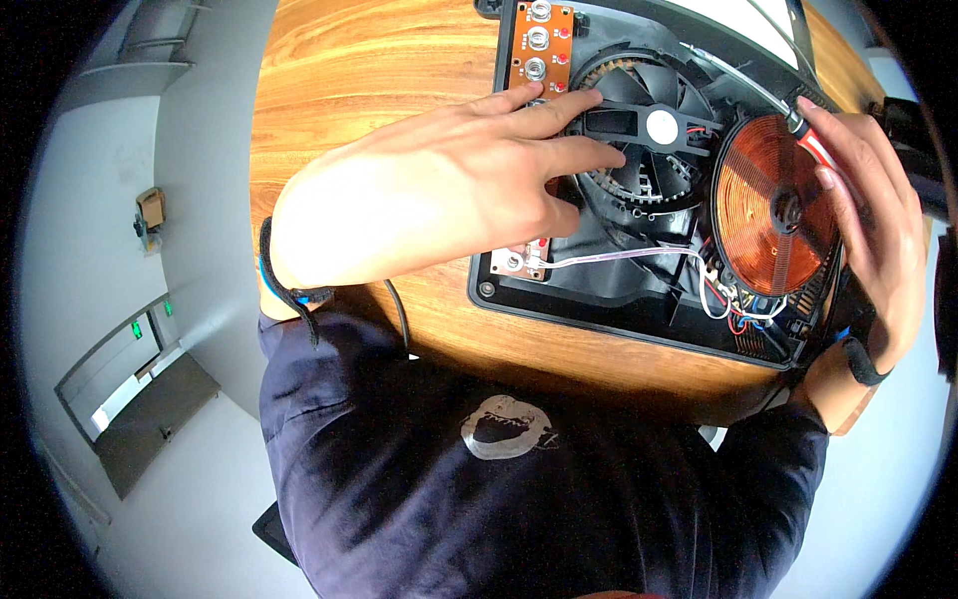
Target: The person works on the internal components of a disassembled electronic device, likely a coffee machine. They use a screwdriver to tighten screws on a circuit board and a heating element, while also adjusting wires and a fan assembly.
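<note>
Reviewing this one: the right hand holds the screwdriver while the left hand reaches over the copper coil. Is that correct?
Not quite: in the head view, the left hand reaches over the black fan, not the copper coil. The right hand does hold the screwdriver.

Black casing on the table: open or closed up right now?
Open: inside the black casing, the copper coil and fan show bare, with no cover over them.

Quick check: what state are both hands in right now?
Left hand: open, spread at the edge of the fan, holding nothing visible.
Right hand: closed on a screwdriver.
</note>
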The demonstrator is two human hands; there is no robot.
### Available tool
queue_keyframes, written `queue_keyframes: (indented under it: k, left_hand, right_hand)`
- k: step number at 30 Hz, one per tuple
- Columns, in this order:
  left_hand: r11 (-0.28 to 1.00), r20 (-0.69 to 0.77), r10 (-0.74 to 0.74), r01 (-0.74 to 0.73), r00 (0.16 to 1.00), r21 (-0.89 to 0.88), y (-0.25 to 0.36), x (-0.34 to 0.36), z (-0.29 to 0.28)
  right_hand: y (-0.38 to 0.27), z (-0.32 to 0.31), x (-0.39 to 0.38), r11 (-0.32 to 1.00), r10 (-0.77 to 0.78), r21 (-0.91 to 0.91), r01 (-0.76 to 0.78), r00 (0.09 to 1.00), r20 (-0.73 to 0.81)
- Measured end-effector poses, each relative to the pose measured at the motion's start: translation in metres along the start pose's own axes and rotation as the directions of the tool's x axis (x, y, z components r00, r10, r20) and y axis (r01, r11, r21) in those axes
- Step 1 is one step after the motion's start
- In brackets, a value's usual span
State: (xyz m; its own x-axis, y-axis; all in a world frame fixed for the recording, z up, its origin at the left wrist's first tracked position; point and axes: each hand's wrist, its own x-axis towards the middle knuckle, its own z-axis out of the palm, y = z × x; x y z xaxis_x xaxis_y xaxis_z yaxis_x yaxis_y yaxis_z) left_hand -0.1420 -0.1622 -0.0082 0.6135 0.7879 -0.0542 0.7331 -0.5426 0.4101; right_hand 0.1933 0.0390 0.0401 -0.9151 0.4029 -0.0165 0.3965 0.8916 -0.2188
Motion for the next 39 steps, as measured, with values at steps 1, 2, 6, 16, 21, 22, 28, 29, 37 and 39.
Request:
queue_keyframes:
  k: [1, 2, 6, 16, 21, 22, 28, 29, 37, 39]
  left_hand:
    - [1.0, -0.009, -0.002, 0.002, 1.0, -0.003, 0.001, 0.001, 0.001]
    - [1.0, -0.017, -0.011, 0.011, 1.0, -0.005, 0.003, 0.001, 0.001]
    - [0.999, -0.019, 0.005, -0.004, 1.0, 0.044, 0.006, 0.001, 0.001]
    - [1.0, -0.013, 0.004, -0.004, 1.0, -0.017, 0.0, 0.0, 0.006]
    - [0.998, -0.003, 0.021, -0.021, 1.0, -0.06, -0.003, -0.001, 0.005]
    - [0.998, -0.005, 0.029, -0.029, 1.0, -0.054, -0.004, -0.001, 0.005]
    - [0.998, -0.026, 0.013, -0.015, 1.0, -0.054, 0.0, -0.001, 0.003]
    - [0.998, -0.03, 0.013, -0.015, 0.999, -0.053, -0.001, -0.001, 0.004]
    - [1.0, -0.035, 0.015, -0.015, 0.999, -0.018, -0.001, 0.001, 0.002]
    - [1.0, -0.039, 0.014, -0.014, 0.999, 0.005, 0.0, 0.0, 0.002]
  right_hand:
    - [0.001, -0.001, 0.0, 1.0, -0.001, -0.003, 0.001, 1.0, 0.009]
    - [0.002, -0.001, 0.0, 1.0, -0.009, -0.008, 0.009, 1.0, 0.009]
    - [0.002, -0.001, -0.001, 0.999, -0.023, -0.033, 0.023, 1.0, 0.0]
    - [0.003, 0.001, -0.001, 1.0, -0.017, -0.007, 0.017, 1.0, 0.01]
    - [0.002, 0.003, -0.001, 1.0, -0.005, 0.007, 0.005, 1.0, 0.01]
    - [0.001, 0.002, 0.0, 1.0, 0.001, 0.023, -0.002, 1.0, 0.021]
    - [0.003, 0.001, 0.001, 0.999, -0.03, 0.014, 0.03, 0.999, 0.029]
    - [0.003, 0.001, 0.001, 1.0, -0.029, 0.012, 0.028, 0.999, 0.027]
    - [0.005, 0.0, 0.001, 0.999, -0.019, 0.028, 0.017, 0.997, 0.07]
    - [0.006, 0.0, 0.002, 0.999, -0.031, 0.025, 0.029, 0.997, 0.068]
